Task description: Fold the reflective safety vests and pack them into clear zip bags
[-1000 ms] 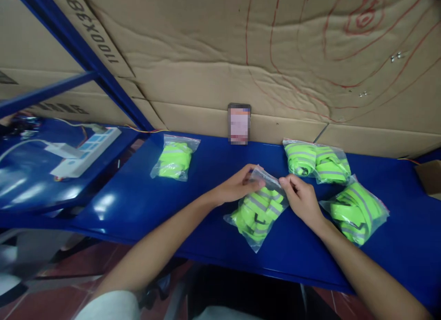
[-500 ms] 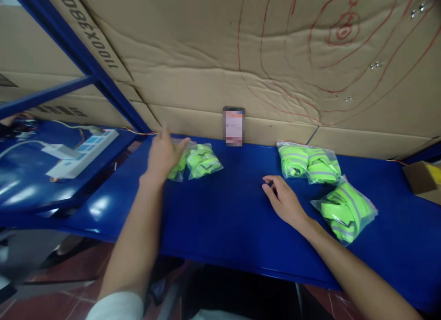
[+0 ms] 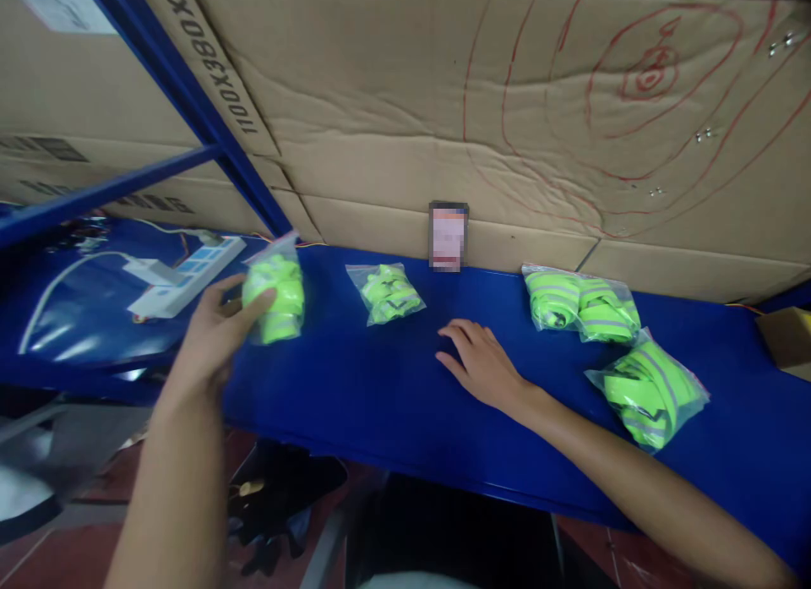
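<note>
My left hand (image 3: 219, 327) is closed on a clear plastic bag (image 3: 279, 297) of neon-green reflective straps, at the left of the blue table (image 3: 380, 395). The thumb lies across the bag's face, and the other fingers are partly behind it. To its right a second bag of green straps (image 3: 389, 293) lies flat. My right hand (image 3: 481, 361) rests on or just above the table's middle, fingers loosely bent and apart, with nothing in it. Right of that hand lie two side-by-side bundles of bagged straps (image 3: 579, 306) and, nearer me, another bag of straps (image 3: 655, 395).
A phone-like device (image 3: 448, 238) with a blurred screen leans on the cardboard wall (image 3: 380, 158). A white power strip (image 3: 190, 276) with a plugged-in adapter lies at the left, past a blue metal post (image 3: 247, 183). An open carton (image 3: 786, 340) stands at the right edge.
My left hand has taken hold of the leftmost bag and moved it left, away from its neighbour. My right hand has shifted left, and the view has turned slightly left.
</note>
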The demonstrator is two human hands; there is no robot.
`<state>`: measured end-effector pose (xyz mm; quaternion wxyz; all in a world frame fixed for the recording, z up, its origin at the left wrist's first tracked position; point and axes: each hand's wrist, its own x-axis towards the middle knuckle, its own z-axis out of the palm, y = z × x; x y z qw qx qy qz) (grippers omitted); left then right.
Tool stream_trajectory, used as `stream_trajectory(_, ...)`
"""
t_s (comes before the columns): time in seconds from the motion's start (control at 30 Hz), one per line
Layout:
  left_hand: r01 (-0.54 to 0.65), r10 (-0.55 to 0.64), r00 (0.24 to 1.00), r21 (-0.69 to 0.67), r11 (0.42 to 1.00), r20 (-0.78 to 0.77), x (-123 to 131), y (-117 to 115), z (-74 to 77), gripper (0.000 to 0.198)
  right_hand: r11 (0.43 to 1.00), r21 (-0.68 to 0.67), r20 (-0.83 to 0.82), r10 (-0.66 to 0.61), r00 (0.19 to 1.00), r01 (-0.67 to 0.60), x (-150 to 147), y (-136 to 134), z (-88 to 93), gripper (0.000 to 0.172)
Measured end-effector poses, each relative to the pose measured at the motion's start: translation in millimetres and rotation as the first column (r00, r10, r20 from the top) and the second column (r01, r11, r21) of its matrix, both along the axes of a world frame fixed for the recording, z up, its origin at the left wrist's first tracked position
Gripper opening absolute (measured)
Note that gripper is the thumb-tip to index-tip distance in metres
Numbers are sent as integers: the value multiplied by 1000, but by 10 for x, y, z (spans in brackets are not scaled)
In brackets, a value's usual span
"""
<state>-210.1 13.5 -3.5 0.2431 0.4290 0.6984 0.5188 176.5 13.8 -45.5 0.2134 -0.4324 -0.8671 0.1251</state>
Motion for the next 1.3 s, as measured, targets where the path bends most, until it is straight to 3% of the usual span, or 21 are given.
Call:
stream_trajectory(0.13,109,-157,921,151,982,356,261,-288,274,43,998,-38,-115,50,992,-54,-622,280,13,51)
stream_trajectory(0.2,148,-218,839,176,973,498,517,-350,354,38,989,-80,-203,106,973,-124,-780,340,28,48)
stream_trajectory(0.27,288,-339,709,185,940,619,830,-365,343,46,979,-117,-315,121,941,-165,-773,328,60,43)
stream_trajectory(0.33,504,-447,523,160,849,726,1179,-333,243,60,962,-200,-476,71,877,-187,-602,266,99,41)
stream_trajectory(0.4,649,-476,366,148,747,800,1542,-258,88,66,931,-305,-609,-28,792,-202,-305,187,126,41)
stream_trajectory(0.47,760,-506,269,143,635,819,1885,-141,-73,65,897,-399,-716,-175,676,-191,58,110,124,38)
stream_trajectory(0.53,838,-530,222,118,533,818,2169,7,-194,60,883,-454,-757,-312,574,-119,417,50,96,29)
stream_trajectory(0.6,882,-548,206,89,463,811,2364,164,-255,49,873,-485,-771,-401,495,-50,705,18,66,25)
stream_trajectory(0.7,906,-569,201,71,418,798,2485,333,-255,43,855,-517,-777,-453,437,-34,920,17,70,33)
stream_trajectory(0.8,898,-589,243,52,437,771,2475,343,-219,57,842,-539,-758,-477,444,-15,929,5,129,38)
stream_trajectory(0.87,875,-652,314,57,481,690,2444,277,-201,69,847,-531,-736,-471,486,17,902,-42,172,37)
stream_trajectory(0.93,852,-733,411,59,521,542,2411,205,-179,67,841,-541,-705,-455,544,1,890,-112,214,37)
stream_trajectory(1.03,876,-808,443,1,482,389,2357,162,-133,54,780,-617,-648,-431,628,-102,906,-194,275,35)
stream_trajectory(1.17,941,-885,339,-113,319,319,2285,208,-113,44,691,-711,-578,-468,669,-131,938,-193,286,30)
stream_trajectory(1.23,917,-893,380,-221,331,242,2268,222,-135,47,620,-770,-539,-503,676,-153,945,-171,242,29)
stream_trajectory(1.3,858,-873,474,-280,431,109,2268,209,-151,52,541,-817,-513,-530,675,-197,942,-157,192,31)
